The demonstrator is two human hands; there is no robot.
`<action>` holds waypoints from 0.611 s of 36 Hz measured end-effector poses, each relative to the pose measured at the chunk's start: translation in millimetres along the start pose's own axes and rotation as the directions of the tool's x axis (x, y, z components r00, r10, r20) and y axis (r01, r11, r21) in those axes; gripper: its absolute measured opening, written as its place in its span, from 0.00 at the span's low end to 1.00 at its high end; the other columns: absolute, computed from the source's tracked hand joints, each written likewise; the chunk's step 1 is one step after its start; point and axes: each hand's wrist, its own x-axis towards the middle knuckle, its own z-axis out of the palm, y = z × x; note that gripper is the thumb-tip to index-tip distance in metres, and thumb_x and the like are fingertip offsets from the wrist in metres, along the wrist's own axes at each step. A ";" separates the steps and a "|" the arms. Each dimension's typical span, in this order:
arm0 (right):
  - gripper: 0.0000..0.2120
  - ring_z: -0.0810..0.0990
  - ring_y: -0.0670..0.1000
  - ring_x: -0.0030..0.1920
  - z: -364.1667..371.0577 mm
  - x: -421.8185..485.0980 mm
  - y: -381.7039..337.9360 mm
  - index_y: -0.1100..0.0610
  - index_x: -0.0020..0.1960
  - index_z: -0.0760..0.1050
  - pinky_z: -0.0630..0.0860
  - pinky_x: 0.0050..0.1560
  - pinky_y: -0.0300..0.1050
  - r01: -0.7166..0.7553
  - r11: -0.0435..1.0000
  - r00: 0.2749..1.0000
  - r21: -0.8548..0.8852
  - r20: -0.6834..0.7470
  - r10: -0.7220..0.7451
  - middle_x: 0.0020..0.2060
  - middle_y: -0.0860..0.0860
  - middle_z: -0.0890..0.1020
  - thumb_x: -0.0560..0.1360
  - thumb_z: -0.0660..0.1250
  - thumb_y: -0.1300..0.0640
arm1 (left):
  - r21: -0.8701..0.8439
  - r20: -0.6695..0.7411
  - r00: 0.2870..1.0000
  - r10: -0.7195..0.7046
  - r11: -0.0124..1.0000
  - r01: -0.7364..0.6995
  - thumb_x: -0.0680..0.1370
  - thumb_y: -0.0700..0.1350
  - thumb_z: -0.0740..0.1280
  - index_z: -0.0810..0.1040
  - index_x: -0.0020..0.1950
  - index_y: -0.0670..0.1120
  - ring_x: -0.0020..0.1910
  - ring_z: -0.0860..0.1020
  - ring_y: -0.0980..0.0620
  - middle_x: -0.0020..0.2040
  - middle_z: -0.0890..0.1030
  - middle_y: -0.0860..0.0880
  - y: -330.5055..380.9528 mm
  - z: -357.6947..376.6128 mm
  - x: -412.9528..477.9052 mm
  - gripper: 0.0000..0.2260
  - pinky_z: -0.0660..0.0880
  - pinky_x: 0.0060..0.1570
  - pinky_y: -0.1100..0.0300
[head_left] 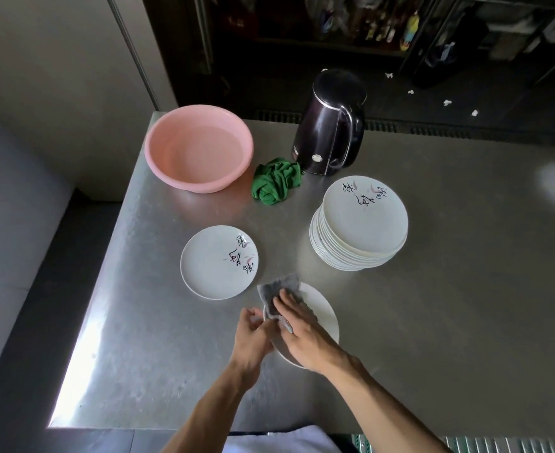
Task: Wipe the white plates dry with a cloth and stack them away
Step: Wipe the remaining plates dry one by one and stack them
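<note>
Plate (325, 318) at the near side of the counter (433, 322): your left hand (253, 335) curls round its rim to brace it, so the straight fingers of your right hand (302, 328) can press the grey cloth (281, 286) across it.

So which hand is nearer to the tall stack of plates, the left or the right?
Right. The right hand presses the grey cloth onto a plate, down-left of the stack of plates; the left hand grips that plate's left rim, farther from the stack.

Bare forearms (384, 397), left hand (252, 338), right hand (305, 338); pale whitish garment (279, 441) below
</note>
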 end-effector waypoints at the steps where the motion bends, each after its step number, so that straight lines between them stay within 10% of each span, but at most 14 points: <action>1: 0.26 0.47 0.47 0.80 -1.0 0.0 4.5 0.53 0.81 0.55 0.44 0.79 0.44 -0.032 0.998 0.999 -0.057 -0.003 0.032 0.80 0.46 0.49 0.84 0.55 0.52 | -0.008 -0.011 1.000 0.001 1.000 -0.001 0.75 0.41 0.68 0.71 0.55 0.43 0.43 0.84 0.45 0.47 0.85 0.39 -3.5 -1.7 0.5 0.12 0.82 0.44 0.48; 6: 0.29 0.43 0.54 0.81 -9.2 -4.9 17.2 0.58 0.81 0.49 0.41 0.78 0.50 -0.358 0.887 0.933 -0.292 -0.078 0.352 0.81 0.57 0.45 0.83 0.51 0.51 | -0.024 0.004 1.000 0.007 1.000 -0.007 0.82 0.34 0.59 0.78 0.65 0.54 0.47 0.86 0.48 0.53 0.87 0.45 -3.0 -7.5 5.6 0.19 0.83 0.42 0.52; 13: 0.27 0.45 0.50 0.81 3.7 -7.8 1.1 0.55 0.81 0.52 0.40 0.79 0.45 -0.008 0.989 1.000 -0.150 0.025 0.012 0.80 0.49 0.46 0.84 0.53 0.54 | 0.076 0.180 0.984 0.016 0.997 -0.030 0.72 0.41 0.62 0.83 0.63 0.48 0.58 0.85 0.41 0.57 0.86 0.42 -0.5 1.4 -4.2 0.21 0.82 0.57 0.41; 22: 0.28 0.44 0.55 0.81 -13.4 -26.6 26.5 0.57 0.81 0.51 0.42 0.79 0.52 -0.350 0.901 0.935 -0.256 -0.034 0.353 0.81 0.59 0.46 0.84 0.49 0.48 | -0.011 0.014 0.998 0.054 0.998 -0.054 0.74 0.41 0.60 0.82 0.64 0.52 0.54 0.84 0.49 0.56 0.87 0.49 17.1 -5.0 -0.3 0.22 0.83 0.44 0.53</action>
